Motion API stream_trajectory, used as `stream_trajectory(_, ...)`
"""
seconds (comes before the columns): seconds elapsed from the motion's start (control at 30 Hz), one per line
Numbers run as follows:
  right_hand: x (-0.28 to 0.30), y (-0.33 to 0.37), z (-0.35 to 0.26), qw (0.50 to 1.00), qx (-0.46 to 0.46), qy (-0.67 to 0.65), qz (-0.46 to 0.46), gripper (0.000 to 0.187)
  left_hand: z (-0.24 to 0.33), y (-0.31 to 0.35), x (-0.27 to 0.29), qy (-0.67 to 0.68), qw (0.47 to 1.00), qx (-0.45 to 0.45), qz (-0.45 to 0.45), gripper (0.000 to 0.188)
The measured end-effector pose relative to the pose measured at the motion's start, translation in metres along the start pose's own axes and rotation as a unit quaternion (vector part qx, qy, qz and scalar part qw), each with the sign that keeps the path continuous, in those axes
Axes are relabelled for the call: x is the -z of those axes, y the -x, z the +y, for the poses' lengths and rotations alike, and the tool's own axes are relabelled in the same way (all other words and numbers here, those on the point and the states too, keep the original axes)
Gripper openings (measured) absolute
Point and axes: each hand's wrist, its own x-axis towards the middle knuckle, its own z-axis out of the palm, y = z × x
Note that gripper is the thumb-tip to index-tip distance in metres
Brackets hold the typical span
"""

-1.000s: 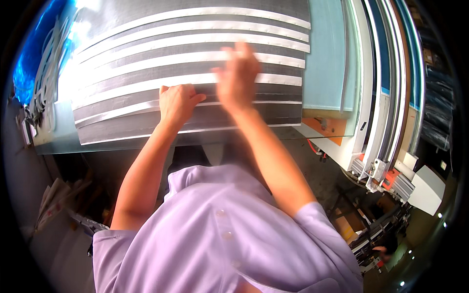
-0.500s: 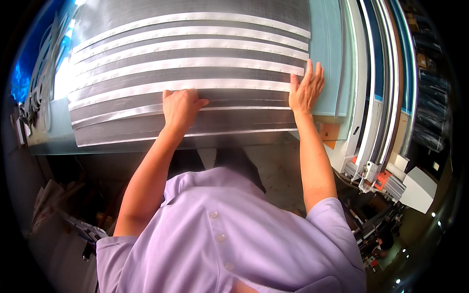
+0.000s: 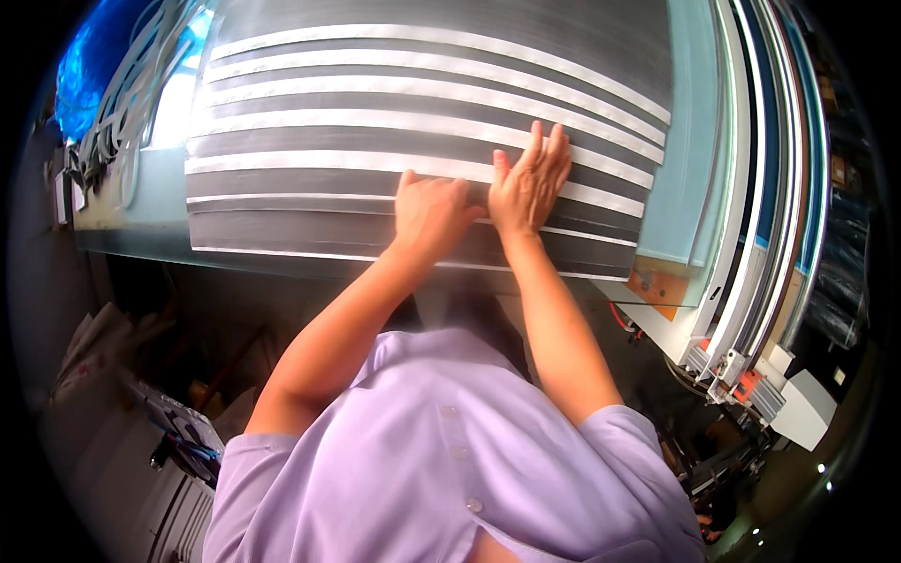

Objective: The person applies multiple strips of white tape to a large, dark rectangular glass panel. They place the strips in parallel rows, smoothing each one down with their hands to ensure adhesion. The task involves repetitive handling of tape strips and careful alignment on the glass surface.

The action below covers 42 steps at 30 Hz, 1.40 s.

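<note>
A wide dark grey sheet [image 3: 282, 227] lies on a glass-topped table, crossed by several parallel white strips [image 3: 328, 118]. My left hand [image 3: 432, 214] rests on its near part, over the thin strip closest to me. The fingers are curled in; whatever they may hold is hidden. Just to its right, my right hand [image 3: 529, 192] lies with fingers stretched out and thumb apart, palm down on the sheet across the nearer white strips. A small gap separates the two hands.
Pale glass [image 3: 678, 220] shows beyond the sheet's right edge, beside long metal and white rails [image 3: 751, 188] ending in a white housing [image 3: 803, 410]. A bundle of pale strips [image 3: 127, 103] hangs at the far left, near shiny blue plastic [image 3: 84, 70].
My right hand has moved left from the sheet's right edge to beside my left hand. My left hand is slightly farther right along the sheet. The nearest strip's left part looks narrower and straighter.
</note>
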Motion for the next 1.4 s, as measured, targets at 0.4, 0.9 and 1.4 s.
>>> stream_trajectory(0.4,0.0,0.0,-0.004,0.996,0.062,0.056,0.029,0.065,-0.28,0.111,0.17,-0.034,0.981,0.191,0.0,0.027)
stream_trajectory(0.9,-0.004,0.002,-0.011,0.993,0.07,0.088,0.02,0.055,-0.359,0.112,0.166,-0.011,0.982,0.179,0.058,0.031)
stream_trajectory(1.4,-0.003,0.003,-0.012,0.993,0.067,0.088,0.029,0.053,-0.361,0.111,0.17,-0.066,0.983,0.164,0.054,0.033)
